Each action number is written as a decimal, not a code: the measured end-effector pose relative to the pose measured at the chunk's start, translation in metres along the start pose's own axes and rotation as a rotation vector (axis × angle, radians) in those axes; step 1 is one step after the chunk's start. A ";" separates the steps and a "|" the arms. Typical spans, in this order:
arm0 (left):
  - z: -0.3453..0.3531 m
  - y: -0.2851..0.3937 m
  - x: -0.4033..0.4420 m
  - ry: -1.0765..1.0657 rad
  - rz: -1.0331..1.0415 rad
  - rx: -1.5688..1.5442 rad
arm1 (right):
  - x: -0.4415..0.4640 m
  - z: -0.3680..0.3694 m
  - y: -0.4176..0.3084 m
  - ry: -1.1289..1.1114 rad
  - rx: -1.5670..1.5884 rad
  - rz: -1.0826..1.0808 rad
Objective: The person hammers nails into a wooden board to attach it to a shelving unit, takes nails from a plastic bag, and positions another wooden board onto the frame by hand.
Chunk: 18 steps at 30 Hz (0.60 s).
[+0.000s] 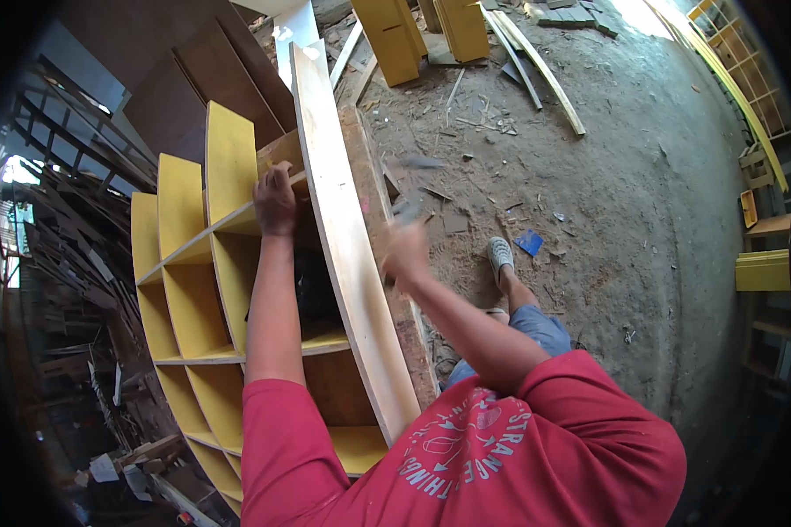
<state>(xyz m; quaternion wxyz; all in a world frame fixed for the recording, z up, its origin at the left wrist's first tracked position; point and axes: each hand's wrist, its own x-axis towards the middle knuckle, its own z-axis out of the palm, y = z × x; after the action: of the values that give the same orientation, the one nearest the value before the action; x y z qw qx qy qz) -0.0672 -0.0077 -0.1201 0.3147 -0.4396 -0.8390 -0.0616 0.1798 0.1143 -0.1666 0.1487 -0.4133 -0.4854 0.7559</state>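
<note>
A yellow shelf unit [185, 198] with several square compartments lies under my arms. Along its near side runs a long pale wooden board [338, 211], set on edge. My left hand [275, 200] is closed on the edge of a shelf panel [234, 213], close to the board's inner face. To the right of the board, my right hand [406, 255] is raised and smeared by motion. It grips what looks like a hammer [409, 209], whose blurred grey head points away from me. No nail can be made out.
A worn wooden bench edge [373, 184] runs beside the board. Yellow panels [387, 39] stand at the back, near loose wooden strips [540, 70]. Wood scraps and a blue piece [528, 242] litter the dirt floor. Stacked timber [70, 255] fills the left side.
</note>
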 end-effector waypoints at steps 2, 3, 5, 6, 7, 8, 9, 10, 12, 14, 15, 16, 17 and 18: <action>-0.005 0.002 0.002 0.071 0.036 0.017 | -0.033 0.002 -0.022 -0.353 -0.110 0.118; -0.007 0.003 -0.001 0.045 0.022 0.052 | -0.037 -0.004 -0.026 -0.336 -0.045 0.154; -0.006 0.007 0.000 0.021 -0.022 0.115 | -0.019 -0.029 -0.022 -0.275 0.101 0.104; -0.005 0.008 0.000 0.004 -0.046 0.151 | -0.015 -0.040 -0.034 -0.144 0.194 0.135; -0.007 0.010 0.000 -0.010 -0.053 0.171 | -0.007 -0.041 -0.039 0.031 0.271 0.120; -0.009 0.011 0.002 -0.024 -0.059 0.190 | 0.004 -0.041 -0.046 0.209 0.347 0.103; -0.012 0.013 0.003 -0.035 -0.062 0.206 | 0.008 -0.041 -0.049 0.390 0.424 0.081; -0.011 0.013 0.002 -0.030 -0.072 0.209 | 0.008 -0.022 -0.047 0.528 0.390 0.106; -0.010 0.015 0.003 -0.019 -0.088 0.212 | -0.014 -0.001 -0.009 -0.116 -0.064 0.046; -0.013 0.018 0.005 -0.025 -0.094 0.212 | -0.020 -0.004 0.001 -0.442 -0.256 0.018; -0.015 0.017 0.003 -0.033 -0.096 0.214 | -0.019 -0.016 -0.006 -0.445 -0.218 0.022; -0.015 0.017 0.001 -0.049 -0.106 0.215 | -0.017 -0.029 -0.018 -0.444 -0.185 0.023; -0.013 0.017 0.002 -0.055 -0.118 0.216 | -0.010 -0.037 -0.034 -0.290 -0.052 0.015; -0.011 0.017 0.002 -0.064 -0.132 0.216 | -0.004 -0.045 -0.050 -0.137 0.078 0.011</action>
<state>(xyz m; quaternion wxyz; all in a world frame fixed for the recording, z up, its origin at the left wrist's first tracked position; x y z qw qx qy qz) -0.0496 0.0003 -0.1130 0.3286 -0.3484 -0.8776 0.0226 0.2081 0.1636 -0.1301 0.1273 -0.3571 -0.4622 0.8016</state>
